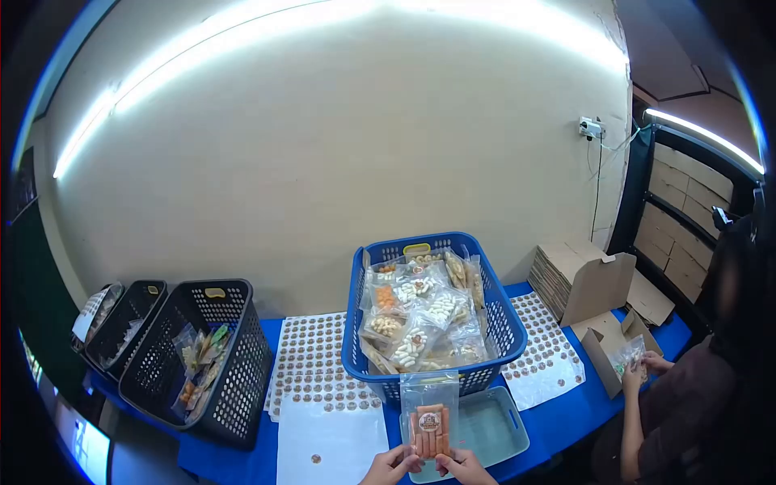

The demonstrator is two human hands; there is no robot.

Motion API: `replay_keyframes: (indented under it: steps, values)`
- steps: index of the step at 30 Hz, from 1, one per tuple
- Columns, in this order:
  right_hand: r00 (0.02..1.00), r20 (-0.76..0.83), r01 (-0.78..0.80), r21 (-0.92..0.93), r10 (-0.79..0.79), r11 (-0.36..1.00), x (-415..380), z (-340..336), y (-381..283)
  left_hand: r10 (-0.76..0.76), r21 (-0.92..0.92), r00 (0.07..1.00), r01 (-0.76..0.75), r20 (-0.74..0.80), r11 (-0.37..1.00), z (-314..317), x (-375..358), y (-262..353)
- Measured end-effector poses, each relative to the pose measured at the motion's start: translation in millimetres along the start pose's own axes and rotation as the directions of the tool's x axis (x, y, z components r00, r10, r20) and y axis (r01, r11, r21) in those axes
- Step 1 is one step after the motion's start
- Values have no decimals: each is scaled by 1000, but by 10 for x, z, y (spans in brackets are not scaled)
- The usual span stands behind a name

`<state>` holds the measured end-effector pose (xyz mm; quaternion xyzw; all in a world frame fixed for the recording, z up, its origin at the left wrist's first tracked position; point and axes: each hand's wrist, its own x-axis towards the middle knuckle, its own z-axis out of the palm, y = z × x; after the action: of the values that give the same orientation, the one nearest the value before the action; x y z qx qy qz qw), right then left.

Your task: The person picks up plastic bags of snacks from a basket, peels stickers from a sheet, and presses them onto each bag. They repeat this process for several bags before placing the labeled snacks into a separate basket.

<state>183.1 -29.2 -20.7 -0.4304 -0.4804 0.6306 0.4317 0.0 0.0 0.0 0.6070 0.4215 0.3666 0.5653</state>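
My left hand [393, 465] and my right hand [464, 466] pinch the lower corners of a clear zip bag [430, 420]. Orange-pink sticks fill its lower part, and a round label is on its front. The bag is upright in front of a pale green tray [511, 420]. Just behind it stands a blue basket [508, 331] heaped with clear bags of white, orange and tan pieces. A label sheet [331, 432] to the left has one round label at its lower part and rows of labels near its top.
Dark baskets [242, 364] with bags stand on the left. More label sheets [311, 347] [537, 356] flank the blue basket. At the right are stacked flat cardboard [558, 283] and an open carton [602, 356], where a co-worker's hands [634, 376] hold a bag.
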Motion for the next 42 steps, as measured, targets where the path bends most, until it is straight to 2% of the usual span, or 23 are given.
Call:
replay_keyframes:
  steps: [2,3,4,5,7,8,9,11,14,15,17,20,23,24,27,28,30,31,34,35,36,39,42]
  values:
    - [995,31,98,-116,-95,988,27,55,-81,140,190,981,-113,-136,975,-66,93,11]
    - [992,-14,124,-116,-127,985,-26,89,-175,259,333,929,-164,-265,929,-132,135,63]
    - [986,-57,150,-119,-158,981,-32,111,-267,272,204,890,-209,-366,957,-259,214,91]
    - [977,-100,175,-127,-188,976,-41,102,-342,393,240,796,-315,-461,918,-362,285,226]
    - [933,-206,244,-246,-296,938,-70,8,-427,423,174,574,-438,-701,882,-496,360,398]
    - [901,-250,273,-305,-354,912,-74,-40,-432,458,157,537,-512,-709,844,-614,401,366]
    - [881,-299,265,-329,-366,906,-73,-86,-406,472,165,400,-600,-786,783,-590,430,538]
    - [835,-390,241,-376,-388,895,-77,-173,-314,586,288,260,-676,-768,678,-640,487,602]
    - [786,-483,234,-345,-386,909,-131,-208,-221,613,249,449,-637,-650,730,-648,564,574]
    - [774,-502,232,-341,-385,911,-149,-205,-202,578,281,626,-514,-524,811,-715,625,480]
    - [773,-518,228,-312,-366,922,-160,-177,-146,252,174,902,-202,-350,964,-740,868,393]
    - [793,-512,186,-312,-330,932,-215,-24,-210,170,191,960,-127,-224,973,-775,918,90]
    - [769,-565,183,-255,-300,949,-171,90,-195,211,174,964,-182,-164,968,-912,791,-63]
    - [756,-589,189,-220,-285,957,-145,123,-130,223,95,958,-209,-178,973,-959,704,-67]
    - [719,-599,226,-278,-352,934,-3,75,69,150,161,959,-113,-241,980,-1258,418,-50]
    - [688,-641,251,-229,-340,940,8,241,-220,165,174,956,-124,-243,977,-1395,326,-13]
    - [666,-592,250,-396,-454,883,87,201,-325,189,195,949,-141,-254,971,-1681,119,76]
    - [659,-557,246,-474,-505,845,125,228,-400,229,229,930,-166,-289,959,-1810,5,184]
    - [502,-617,468,-395,-605,791,282,681,-944,379,387,822,-213,-425,897,-2316,-301,319]
    - [484,-597,491,-420,-640,763,381,752,-965,425,456,775,-201,-468,867,-2482,-386,323]
    - [464,-578,513,-443,-671,736,491,811,-958,435,385,696,-240,-572,891,-2508,-511,587]
    - [499,-489,488,-525,-716,698,960,996,-710,491,445,517,-221,-701,868,-2841,-785,661]
    - [737,-353,415,-436,-576,798,1543,1404,-238,506,491,401,-147,-764,858,-3153,-997,496]
